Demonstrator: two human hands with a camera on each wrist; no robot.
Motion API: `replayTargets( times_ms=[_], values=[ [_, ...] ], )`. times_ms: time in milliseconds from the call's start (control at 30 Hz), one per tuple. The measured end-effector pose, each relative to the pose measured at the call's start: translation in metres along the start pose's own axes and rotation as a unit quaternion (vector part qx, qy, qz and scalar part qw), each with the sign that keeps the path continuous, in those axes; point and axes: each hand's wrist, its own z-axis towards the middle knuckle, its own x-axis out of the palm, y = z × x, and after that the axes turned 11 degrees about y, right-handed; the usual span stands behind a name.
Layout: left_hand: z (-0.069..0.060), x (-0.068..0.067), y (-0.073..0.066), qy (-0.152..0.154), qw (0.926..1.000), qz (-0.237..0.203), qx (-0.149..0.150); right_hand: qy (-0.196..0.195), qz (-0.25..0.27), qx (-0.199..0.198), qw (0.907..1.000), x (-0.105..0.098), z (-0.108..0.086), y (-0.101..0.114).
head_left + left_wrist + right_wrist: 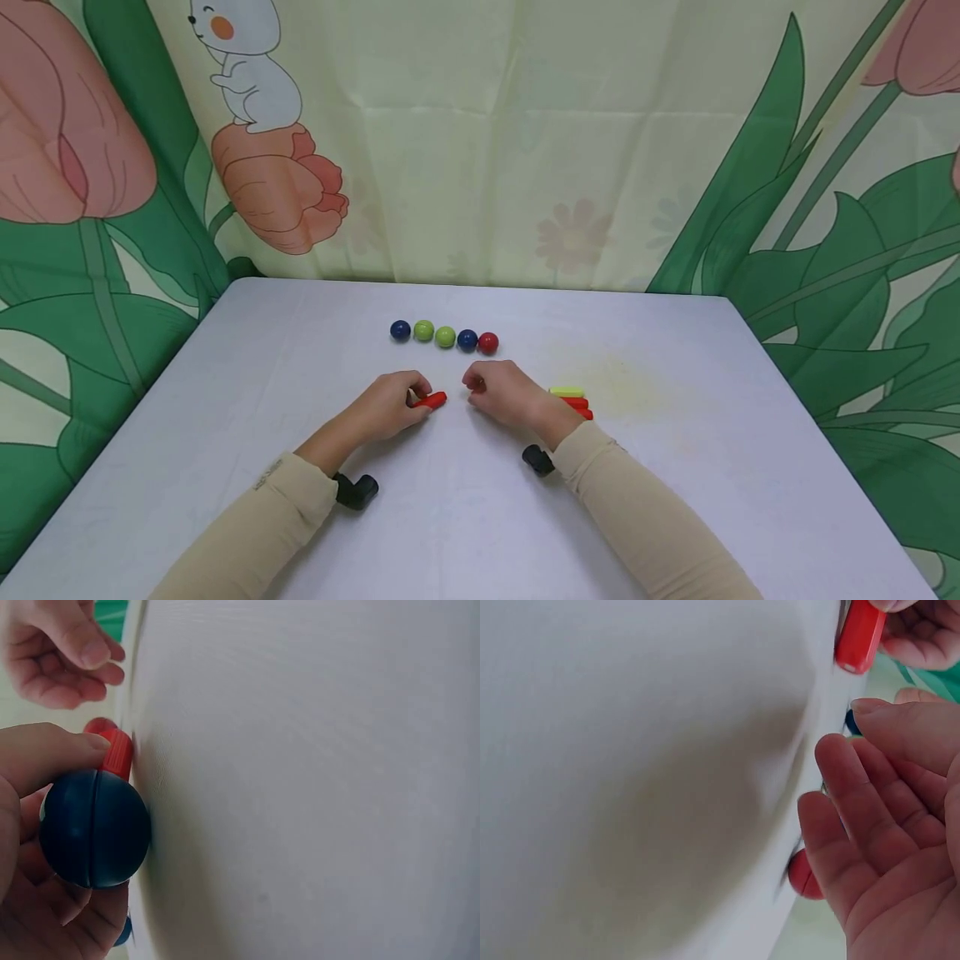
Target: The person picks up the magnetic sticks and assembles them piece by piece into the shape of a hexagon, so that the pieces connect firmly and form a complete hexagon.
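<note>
My left hand (386,406) pinches a short red rod (432,401) with its thumb on top. In the left wrist view, a dark blue ball (94,829) with a seam sits at the rod's near end, the fingers behind it; whether it is joined to the rod I cannot tell. From the head, the hand hides this ball. My right hand (506,396) hovers just right of the rod's free end, apart from it. Its fingers are loosely bent and hold nothing in the right wrist view.
Behind the hands stands a row of balls: dark blue (401,331), green (423,330), another green (446,337), dark blue (467,340) and red (488,342). Beside the right wrist lie a yellow-green rod (566,391) and red rods (575,402), partly hidden. A white table (300,333) meets a printed curtain.
</note>
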Motion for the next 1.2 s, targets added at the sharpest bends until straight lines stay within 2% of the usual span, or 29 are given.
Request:
replayTargets(
  times_ms=[200, 433, 667, 933, 1200],
  values=[
    [-0.007, -0.002, 0.008, -0.007, 0.9999, -0.012, 0.0, -0.009, 0.011, 0.011, 0.9998, -0.008, -0.003, -0.007],
    [-0.014, -0.006, 0.015, -0.011, 0.9998, -0.017, -0.004, -0.037, -0.024, 0.002, 0.999, -0.027, -0.005, -0.017],
    [-0.014, -0.006, 0.018, -0.009, 0.9998, -0.015, -0.007, -0.038, -0.024, 0.013, 0.9989, -0.045, 0.0, -0.022],
    [-0.014, -0.005, 0.021, -0.01, 0.9998, -0.015, -0.011, -0.041, -0.027, 0.04, 0.998, -0.049, 0.014, -0.028],
    [-0.013, -0.004, 0.021, -0.009, 0.9997, -0.021, -0.01, -0.042, -0.064, 0.024, 0.9968, -0.051, 0.026, -0.028]
  ],
)
